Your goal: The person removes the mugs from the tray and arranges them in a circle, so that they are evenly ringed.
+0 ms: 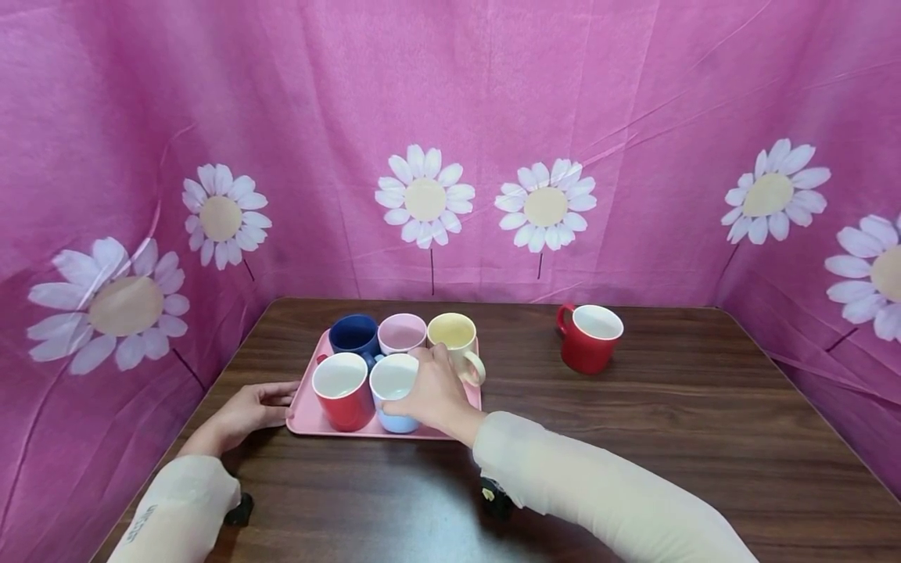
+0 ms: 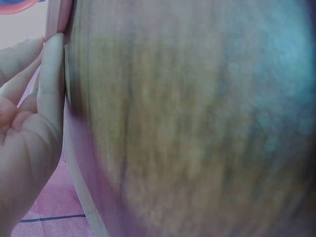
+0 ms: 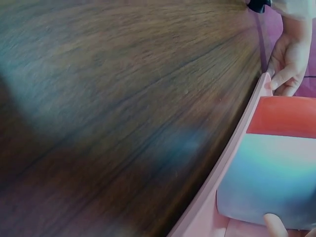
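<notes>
On the pink tray [image 1: 303, 414] stand a red mug [image 1: 345, 403], a light blue mug [image 1: 396, 418], a navy mug [image 1: 354, 335], a pink mug [image 1: 403, 335] and a yellow mug [image 1: 453, 332]. My right hand [image 1: 436, 391] grips the light blue mug from its right side; in the right wrist view a fingertip shows at the base of that blue mug [image 3: 266, 177]. My left hand [image 1: 246, 414] touches the tray's left edge with its fingers fairly straight, also visible in the left wrist view, where the hand [image 2: 29, 113] meets the tray rim [image 2: 58, 19].
A second red mug [image 1: 590, 344] stands apart on the right side of the brown wooden table [image 1: 669, 422], its handle to the left. A pink cloth with white flowers [image 1: 479, 94] hangs behind and at both sides.
</notes>
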Tool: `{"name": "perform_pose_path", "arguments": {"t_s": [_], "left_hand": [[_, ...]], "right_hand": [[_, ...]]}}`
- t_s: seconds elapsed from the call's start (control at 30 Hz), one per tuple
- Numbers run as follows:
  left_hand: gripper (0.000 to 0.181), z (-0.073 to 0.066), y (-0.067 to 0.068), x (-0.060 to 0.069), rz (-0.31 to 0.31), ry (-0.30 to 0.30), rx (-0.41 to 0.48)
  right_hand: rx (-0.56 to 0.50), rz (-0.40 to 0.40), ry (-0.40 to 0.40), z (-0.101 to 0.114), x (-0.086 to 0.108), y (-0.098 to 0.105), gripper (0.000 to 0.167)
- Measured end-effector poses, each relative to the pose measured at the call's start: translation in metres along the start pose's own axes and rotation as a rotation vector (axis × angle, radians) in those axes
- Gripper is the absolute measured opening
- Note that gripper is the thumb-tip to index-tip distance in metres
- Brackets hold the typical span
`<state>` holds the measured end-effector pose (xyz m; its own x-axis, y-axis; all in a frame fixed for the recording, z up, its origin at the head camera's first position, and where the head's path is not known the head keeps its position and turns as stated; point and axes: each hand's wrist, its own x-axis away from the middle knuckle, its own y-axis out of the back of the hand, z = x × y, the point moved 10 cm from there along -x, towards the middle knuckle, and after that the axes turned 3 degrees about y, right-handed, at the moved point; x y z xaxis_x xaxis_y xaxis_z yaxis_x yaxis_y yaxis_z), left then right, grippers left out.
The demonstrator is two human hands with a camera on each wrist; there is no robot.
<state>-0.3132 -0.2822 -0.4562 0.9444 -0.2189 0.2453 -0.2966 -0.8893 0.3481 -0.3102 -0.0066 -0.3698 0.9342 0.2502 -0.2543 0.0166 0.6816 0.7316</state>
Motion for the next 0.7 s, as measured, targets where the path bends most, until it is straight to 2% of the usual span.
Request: {"name": "perform_pose_path", "arguments": {"t_s": [0.2, 0.33, 0.5, 0.7], "left_hand": [[0.062, -0.002, 0.001, -0.001, -0.004, -0.009, -0.009], [0.063, -0.002, 0.001, -0.001, 0.006, -0.017, -0.004], [0.063, -0.002, 0.001, 0.000, 0.008, -0.025, -0.001], [0.063, -0.001, 0.001, 0.000, 0.010, -0.026, -0.004]], "right_hand": [[0.057, 0.015, -0.017, -0.004, 0.000, 0.011, 0.082], [0.070, 0.015, 0.010, -0.004, 0.000, 0.020, 0.080], [-0.005, 0.026, 0.091, -0.004, 0.003, 0.028, 0.067], [-0.064, 0.067, 0.162, -0.010, 0.010, 0.040, 0.066]]}}
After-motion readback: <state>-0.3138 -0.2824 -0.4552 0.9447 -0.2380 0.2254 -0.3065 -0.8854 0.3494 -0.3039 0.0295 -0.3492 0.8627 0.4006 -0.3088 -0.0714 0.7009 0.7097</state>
